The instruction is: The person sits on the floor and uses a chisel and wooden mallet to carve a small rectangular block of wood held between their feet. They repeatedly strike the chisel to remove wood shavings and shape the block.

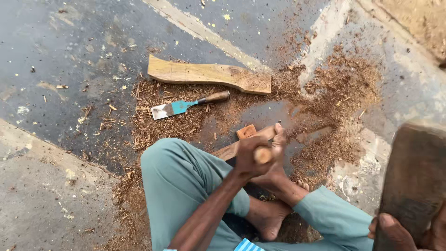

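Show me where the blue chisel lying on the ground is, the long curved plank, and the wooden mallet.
blue chisel (179, 107): head view, on its blue blade.
curved plank (209, 74): head view, middle of its top face.
wooden mallet (413, 181): head view, on the dark head, above the right hand (395, 230).

Soft even daylight, faint shadows, mallet (413, 181) perhaps motion-blurred

Woodwork spot: shavings (334, 88), chisel (186, 106) (on ground).

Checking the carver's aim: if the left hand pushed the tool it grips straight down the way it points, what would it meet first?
Probably the narrow brown wooden piece pinned under the foot; the left hand covers the tool's tip, so contact is unclear.
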